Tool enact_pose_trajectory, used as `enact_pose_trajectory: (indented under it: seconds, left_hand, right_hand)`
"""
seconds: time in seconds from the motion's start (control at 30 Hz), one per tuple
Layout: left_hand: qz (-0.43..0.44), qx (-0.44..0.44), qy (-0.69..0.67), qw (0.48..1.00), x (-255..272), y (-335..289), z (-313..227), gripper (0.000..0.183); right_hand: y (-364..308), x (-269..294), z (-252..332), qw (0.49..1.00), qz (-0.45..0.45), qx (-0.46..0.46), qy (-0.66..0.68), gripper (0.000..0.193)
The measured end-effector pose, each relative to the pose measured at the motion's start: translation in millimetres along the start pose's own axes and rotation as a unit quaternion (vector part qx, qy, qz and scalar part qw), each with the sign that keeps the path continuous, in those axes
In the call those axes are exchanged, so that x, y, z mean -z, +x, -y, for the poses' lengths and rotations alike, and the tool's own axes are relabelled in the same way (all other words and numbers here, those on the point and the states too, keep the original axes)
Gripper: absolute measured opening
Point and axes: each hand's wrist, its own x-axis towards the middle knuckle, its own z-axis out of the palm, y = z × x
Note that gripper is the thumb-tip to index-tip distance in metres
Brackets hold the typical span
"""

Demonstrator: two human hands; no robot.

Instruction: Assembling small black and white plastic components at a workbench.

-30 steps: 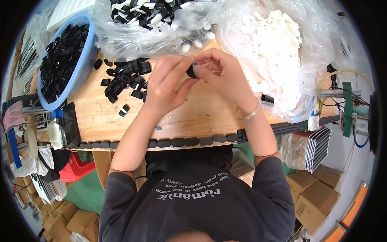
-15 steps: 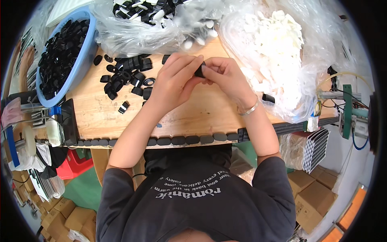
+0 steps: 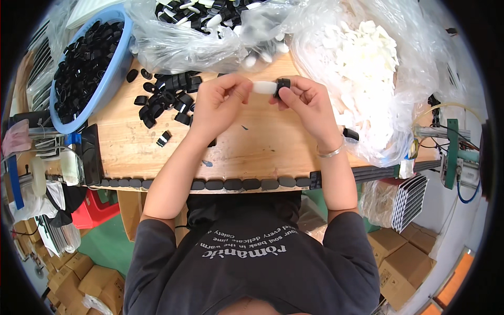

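Note:
Over the wooden table my left hand [image 3: 223, 104] pinches one end of a white, rounded plastic piece [image 3: 264, 87]. The piece's other end meets a black plastic ring [image 3: 282, 87], which my right hand [image 3: 308, 104] grips between thumb and fingers. Whether the white piece sits inside the ring or only touches it, I cannot tell. Left of my left hand lies a loose pile of black rings [image 3: 167, 97]. One black piece with a light stripe [image 3: 164, 138] lies apart from them. Near my right wrist rests another black piece [image 3: 350, 134].
A blue basin [image 3: 127, 39] full of black rings stands at the left. Clear plastic bags hold mixed black and white pieces [image 3: 212, 21] at the back and white pieces [image 3: 367, 79] at the right. Dark oval pads [image 3: 231, 184] line the table's front edge.
My hands have drawn apart a little, and the white piece now shows between them. The black ring has moved slightly right with my right hand.

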Motion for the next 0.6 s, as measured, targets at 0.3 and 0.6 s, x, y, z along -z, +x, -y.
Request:
enact_pose_trajectory:
  seconds: [0.3,0.6]
  left_hand:
    - [0.011,0.004,0.039,0.999,10.6,3.8,-6.8,0.019]
    - [-0.046,-0.142,0.382,0.912,24.7,5.9,-3.7,0.021]
  right_hand:
    - [20.6,7.7,43.7,0.978,0.076,-0.062,-0.185,0.016]
    - [94.3,-3.3,115.0,0.886,-0.127,0.296,-0.333,0.060]
